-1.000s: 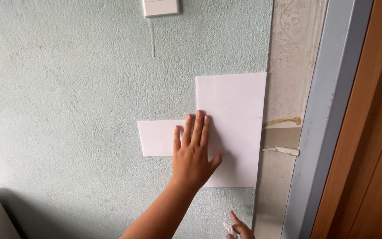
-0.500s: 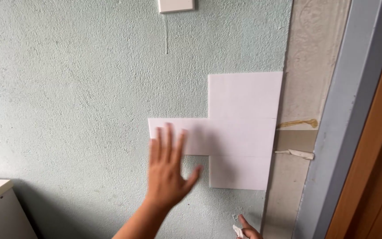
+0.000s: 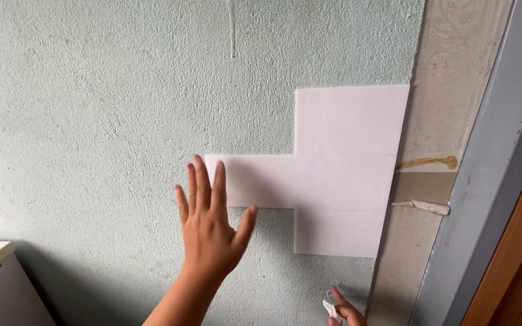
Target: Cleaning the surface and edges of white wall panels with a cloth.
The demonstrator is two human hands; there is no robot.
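no packages, labels, signs or screens in view.

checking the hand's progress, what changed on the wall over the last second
The left hand slid leftward along the white T-shaped paper sheet, from its middle to its left end, fingertips now just overlapping it. The right hand stays low, pinching a small white scrap. The sheet kept its place.
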